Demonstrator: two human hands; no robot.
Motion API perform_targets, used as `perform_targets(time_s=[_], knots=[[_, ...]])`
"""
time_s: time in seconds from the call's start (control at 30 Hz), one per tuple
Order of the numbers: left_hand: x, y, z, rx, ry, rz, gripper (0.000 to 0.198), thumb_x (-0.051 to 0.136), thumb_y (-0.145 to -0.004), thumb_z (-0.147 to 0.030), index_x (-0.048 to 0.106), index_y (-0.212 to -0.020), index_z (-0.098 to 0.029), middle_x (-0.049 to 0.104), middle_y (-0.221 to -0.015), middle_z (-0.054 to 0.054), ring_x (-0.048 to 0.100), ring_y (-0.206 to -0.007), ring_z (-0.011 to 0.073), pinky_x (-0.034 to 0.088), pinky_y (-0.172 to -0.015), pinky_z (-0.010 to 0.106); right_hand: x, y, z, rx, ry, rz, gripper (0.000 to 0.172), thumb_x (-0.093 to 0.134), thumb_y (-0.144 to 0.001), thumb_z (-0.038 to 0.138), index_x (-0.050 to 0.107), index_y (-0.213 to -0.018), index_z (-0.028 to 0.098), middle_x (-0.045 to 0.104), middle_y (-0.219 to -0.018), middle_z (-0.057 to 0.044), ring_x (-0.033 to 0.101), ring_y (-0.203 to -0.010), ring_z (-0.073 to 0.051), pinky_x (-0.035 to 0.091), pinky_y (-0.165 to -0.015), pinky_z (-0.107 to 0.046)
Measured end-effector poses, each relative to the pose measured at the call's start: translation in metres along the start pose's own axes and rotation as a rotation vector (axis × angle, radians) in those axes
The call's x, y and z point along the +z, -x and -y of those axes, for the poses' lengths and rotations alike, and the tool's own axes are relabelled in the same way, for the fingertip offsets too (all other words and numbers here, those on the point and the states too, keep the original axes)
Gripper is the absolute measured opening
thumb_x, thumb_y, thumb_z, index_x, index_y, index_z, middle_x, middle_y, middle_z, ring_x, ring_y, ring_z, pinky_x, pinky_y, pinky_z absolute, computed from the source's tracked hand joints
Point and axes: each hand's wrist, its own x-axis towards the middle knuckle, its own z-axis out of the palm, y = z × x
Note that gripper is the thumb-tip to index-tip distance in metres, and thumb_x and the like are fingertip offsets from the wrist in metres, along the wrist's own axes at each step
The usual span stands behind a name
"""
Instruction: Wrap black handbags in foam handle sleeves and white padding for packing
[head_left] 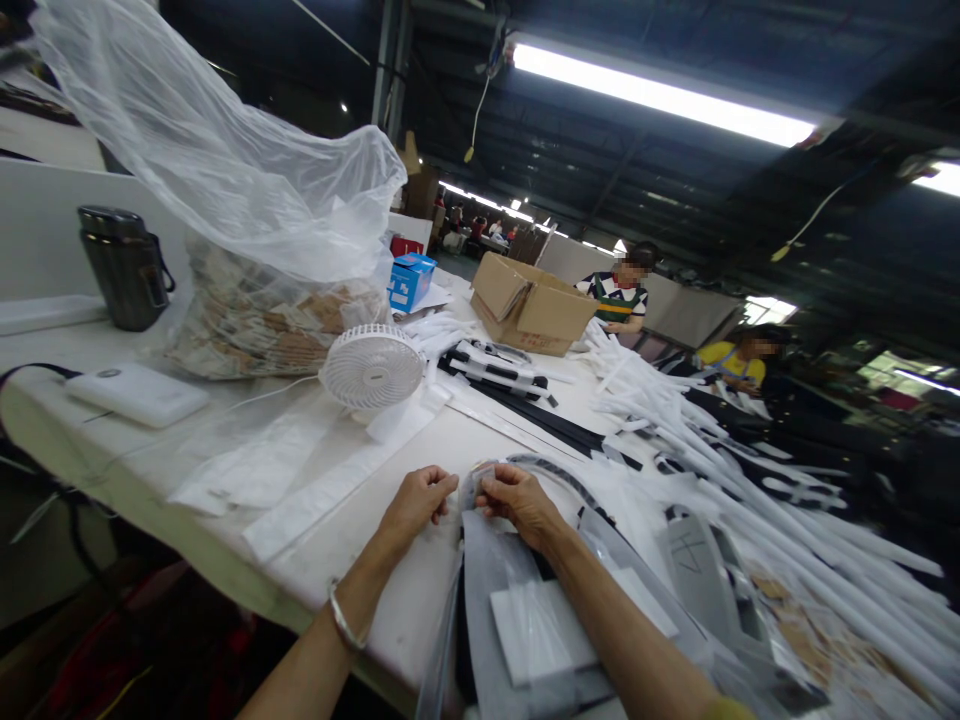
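Observation:
My left hand (420, 503) and my right hand (516, 500) meet over the white table (360, 540), both pinched on the top edge of a clear plastic sleeve (480, 570) that runs back toward me. A dark strap shows through the sleeve. A white card (536, 630) lies on the sleeve under my right forearm. A silver bangle (343, 620) circles my left wrist.
A small white fan (373, 367), a white power bank (136, 393), a dark flask (125, 267), a big clear bag of paper tags (255, 300), a blue box (410, 280) and an open carton (529, 303) stand behind. Bagged straps pile at right (750, 470). Two people sit beyond.

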Motion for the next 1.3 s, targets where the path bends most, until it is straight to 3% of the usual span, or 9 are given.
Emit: perform_targets(time_s=[0.37, 0.5, 0.6, 0.77, 0.9, 1.03, 1.1, 1.23, 1.3], knots=[[-0.003, 0.000, 0.000, 0.030, 0.019, -0.037, 0.040, 0.063, -0.066, -0.053, 0.065, -0.076, -0.014, 0.046, -0.047, -0.006, 0.035, -0.041, 0.0086, 0.026, -0.043, 0.022, 0.012, -0.008, -0.002, -0.068, 0.522, 0.069, 0.019, 0.075, -0.066, 0.029, 0.067, -0.077, 0.016, 0.051, -0.051, 0.007, 0.043, -0.040, -0.006, 0.030, -0.040, -0.019], [-0.002, 0.002, -0.007, 0.153, -0.003, -0.060, 0.035, 0.065, -0.066, -0.049, 0.069, -0.074, -0.016, 0.063, -0.075, 0.004, 0.054, -0.062, 0.0146, 0.040, -0.056, 0.025, 0.016, -0.013, 0.003, -0.104, 0.617, 0.054, 0.041, 0.079, -0.058, 0.020, 0.067, -0.097, 0.020, 0.053, -0.058, 0.010, 0.046, -0.041, -0.006, 0.032, -0.043, -0.020], [0.001, 0.007, -0.015, 0.273, -0.052, -0.059, 0.027, 0.067, -0.065, -0.045, 0.067, -0.063, -0.018, 0.065, -0.099, 0.008, 0.060, -0.086, 0.0203, 0.046, -0.072, 0.027, 0.023, -0.014, 0.007, -0.144, 0.672, 0.030, 0.034, 0.080, -0.052, 0.015, 0.071, -0.084, 0.020, 0.055, -0.059, 0.008, 0.050, -0.050, -0.008, 0.034, -0.049, -0.021], [0.005, 0.016, -0.019, 0.301, -0.109, -0.064, 0.031, 0.061, -0.073, -0.048, 0.067, -0.071, -0.018, 0.064, -0.114, 0.008, 0.057, -0.060, 0.0113, 0.049, -0.061, 0.026, 0.031, -0.011, 0.002, -0.126, 0.640, -0.119, 0.011, 0.073, -0.061, 0.021, 0.064, -0.068, 0.018, 0.056, -0.054, 0.005, 0.052, -0.051, -0.011, 0.036, -0.049, -0.022], [0.006, 0.013, -0.012, 0.138, -0.111, -0.048, 0.045, 0.050, -0.079, -0.052, 0.060, -0.105, -0.017, 0.070, -0.101, 0.011, 0.058, -0.045, 0.0127, 0.043, -0.037, 0.024, 0.026, -0.010, -0.005, -0.053, 0.552, -0.173, 0.016, 0.062, -0.075, 0.034, 0.063, -0.077, 0.018, 0.057, -0.049, 0.004, 0.053, -0.041, -0.012, 0.038, -0.039, -0.021], [0.008, 0.010, -0.007, 0.029, -0.148, 0.077, 0.043, 0.055, -0.073, -0.049, 0.064, -0.097, -0.015, 0.065, -0.056, 0.003, 0.058, -0.038, 0.0195, 0.041, -0.031, 0.025, 0.022, -0.009, -0.005, -0.069, 0.550, -0.168, 0.023, 0.058, -0.079, 0.039, 0.065, -0.079, 0.017, 0.062, -0.054, 0.001, 0.056, -0.042, -0.012, 0.041, -0.039, -0.021], [0.007, 0.011, -0.009, 0.062, -0.164, 0.068, 0.038, 0.055, -0.072, -0.048, 0.066, -0.090, -0.016, 0.067, -0.062, 0.004, 0.061, -0.044, 0.0202, 0.045, -0.036, 0.027, 0.021, -0.008, -0.003, -0.100, 0.591, -0.165, 0.025, 0.058, -0.080, 0.039, 0.068, -0.080, 0.017, 0.063, -0.057, 0.001, 0.056, -0.043, -0.012, 0.040, -0.039, -0.021], [0.000, 0.012, -0.014, 0.228, -0.191, -0.072, 0.030, 0.058, -0.069, -0.045, 0.069, -0.080, -0.019, 0.067, -0.112, 0.011, 0.065, -0.094, 0.0247, 0.055, -0.070, 0.031, 0.012, 0.000, 0.003, -0.198, 0.735, -0.156, 0.021, 0.058, -0.081, 0.032, 0.075, -0.081, 0.020, 0.068, -0.065, -0.001, 0.058, -0.048, -0.013, 0.045, -0.051, -0.024], [-0.003, 0.014, -0.017, 0.271, -0.211, -0.126, 0.029, 0.057, -0.070, -0.045, 0.069, -0.079, -0.019, 0.067, -0.111, 0.010, 0.062, -0.100, 0.0253, 0.053, -0.079, 0.032, 0.004, 0.005, 0.006, -0.245, 0.817, -0.148, 0.018, 0.060, -0.077, 0.025, 0.077, -0.083, 0.022, 0.073, -0.080, -0.003, 0.063, -0.062, -0.016, 0.049, -0.065, -0.028]])
